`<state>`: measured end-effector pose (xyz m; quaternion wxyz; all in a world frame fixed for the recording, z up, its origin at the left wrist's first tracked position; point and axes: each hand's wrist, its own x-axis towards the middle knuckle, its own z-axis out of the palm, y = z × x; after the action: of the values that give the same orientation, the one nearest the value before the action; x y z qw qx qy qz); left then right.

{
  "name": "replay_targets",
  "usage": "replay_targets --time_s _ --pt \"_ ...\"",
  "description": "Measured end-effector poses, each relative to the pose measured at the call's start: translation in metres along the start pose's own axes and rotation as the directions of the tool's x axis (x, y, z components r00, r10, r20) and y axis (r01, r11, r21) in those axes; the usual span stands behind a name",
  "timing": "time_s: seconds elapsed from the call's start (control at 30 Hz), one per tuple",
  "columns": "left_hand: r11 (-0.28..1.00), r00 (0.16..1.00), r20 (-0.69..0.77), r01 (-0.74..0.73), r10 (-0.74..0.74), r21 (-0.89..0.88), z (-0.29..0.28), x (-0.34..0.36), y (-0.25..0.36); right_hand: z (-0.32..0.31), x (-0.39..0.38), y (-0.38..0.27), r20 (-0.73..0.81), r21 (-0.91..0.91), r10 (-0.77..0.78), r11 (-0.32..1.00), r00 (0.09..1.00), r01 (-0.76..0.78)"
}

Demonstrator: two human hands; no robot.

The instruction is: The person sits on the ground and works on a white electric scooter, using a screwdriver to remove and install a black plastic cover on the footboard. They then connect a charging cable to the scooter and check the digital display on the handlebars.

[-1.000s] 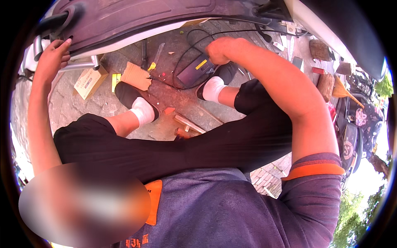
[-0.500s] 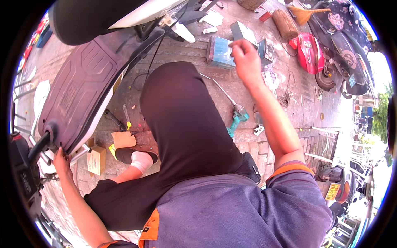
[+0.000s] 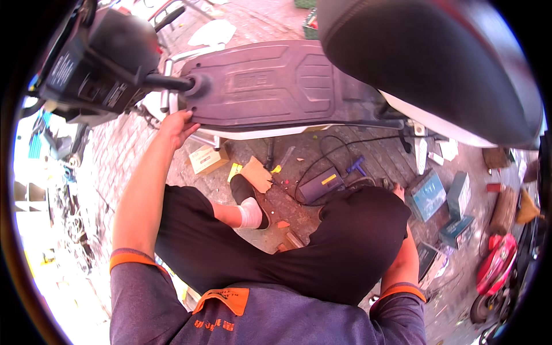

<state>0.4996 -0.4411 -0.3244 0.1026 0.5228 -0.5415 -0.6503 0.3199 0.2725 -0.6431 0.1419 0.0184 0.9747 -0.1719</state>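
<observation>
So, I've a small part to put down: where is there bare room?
The footboard, between steering column and seat; paving left of the left forearm. Crowded: paving along the footboard's near side, with carton, torn cardboard and dark box.

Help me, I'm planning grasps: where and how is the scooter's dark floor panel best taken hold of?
Probably pinch the floor panel midway along its near long edge, from the person's side: that stretch is bare and nearly straight, while the steering column crowds the left end and the seat hides part of the right. Room beneath cannot be judged.
</observation>
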Motion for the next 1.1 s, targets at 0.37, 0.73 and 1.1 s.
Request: replay_targets --time_s 0.37,0.73,1.1 --pt "0.996 0.999 -0.035 0.031 -0.034 -0.089 -0.015 -0.013 -0.006 -0.048 -0.047 -0.029 0.086 0.069 -0.159 0.986 0.984 0.154" --pt "0.963 0.998 0.05 -0.013 0.027 -0.268 -0.001 0.005 -0.023 -0.279 -0.174 -0.138 -0.757 -0.069 -0.341 0.89 0.558 0.451" --pt "0.918 0.996 0.093 0.043 -0.007 -0.394 -0.002 0.017 -0.03 -0.278 -0.215 -0.55 -0.01 -0.062 -0.902 0.432 0.432 0.9"
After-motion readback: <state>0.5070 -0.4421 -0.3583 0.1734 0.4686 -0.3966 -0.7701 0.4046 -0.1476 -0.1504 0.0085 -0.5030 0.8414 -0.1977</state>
